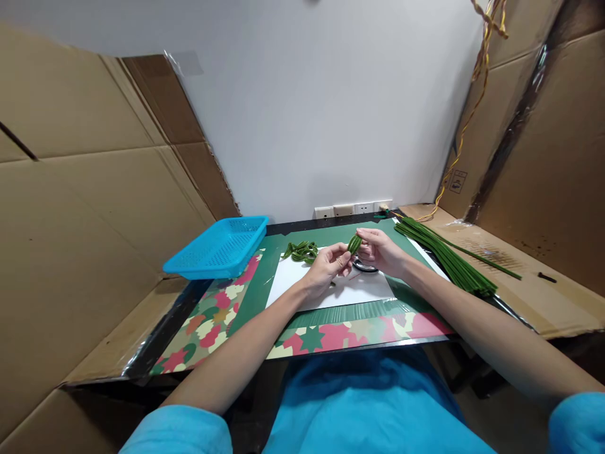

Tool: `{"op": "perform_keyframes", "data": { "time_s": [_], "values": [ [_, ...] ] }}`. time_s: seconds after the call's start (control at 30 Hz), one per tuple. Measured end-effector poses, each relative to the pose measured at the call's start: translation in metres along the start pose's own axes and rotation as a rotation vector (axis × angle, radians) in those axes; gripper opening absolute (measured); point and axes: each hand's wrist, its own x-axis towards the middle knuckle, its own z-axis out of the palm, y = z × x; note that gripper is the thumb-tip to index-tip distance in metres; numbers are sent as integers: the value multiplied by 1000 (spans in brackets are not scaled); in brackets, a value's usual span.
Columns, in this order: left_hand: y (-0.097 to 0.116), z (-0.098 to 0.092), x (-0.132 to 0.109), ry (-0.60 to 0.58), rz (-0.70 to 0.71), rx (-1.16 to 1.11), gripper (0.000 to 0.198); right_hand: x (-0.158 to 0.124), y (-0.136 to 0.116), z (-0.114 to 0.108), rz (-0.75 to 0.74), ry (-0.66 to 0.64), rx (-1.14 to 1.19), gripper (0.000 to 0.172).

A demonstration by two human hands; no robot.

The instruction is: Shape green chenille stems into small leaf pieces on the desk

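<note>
Between my two hands, above a white sheet (288, 290), is a small looped piece of green pipe cleaner (354, 243). My left hand (329, 266) pinches its lower left end with thumb and fingers. At its upper right end, the fingertips of my right hand (378, 251) are closed on it. Behind my left hand lies a little pile of bent green pipe cleaners (301, 251). A dark, shiny ring-shaped thing (365, 267) sits just under my right hand, partly covered, and I cannot make out its kind.
A blue perforated basket (217, 249) stands at the left. Straight green pipe cleaners (447, 255) lie in a bundle at the right, near a small black object (547, 277). Cardboard walls (85, 189) flank the table. Sockets (344, 210) and a twisted yellow cord (460, 148) are at the back.
</note>
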Motion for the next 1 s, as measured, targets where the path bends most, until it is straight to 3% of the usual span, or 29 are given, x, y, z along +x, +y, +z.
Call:
{"op": "perform_keyframes", "data": {
  "time_s": [0.37, 0.8, 1.0],
  "values": [
    [6, 4, -5, 23, -101, -43, 51, -1, -3, -6, -15, 72, -28, 46],
    [1, 4, 2, 190, 32, 23, 52, -2, -3, 1, 43, -3, -38, 55],
    [9, 6, -2, 187, -35, -47, 54, -1, -2, -10, 1, 35, -60, 53]
  ]
}}
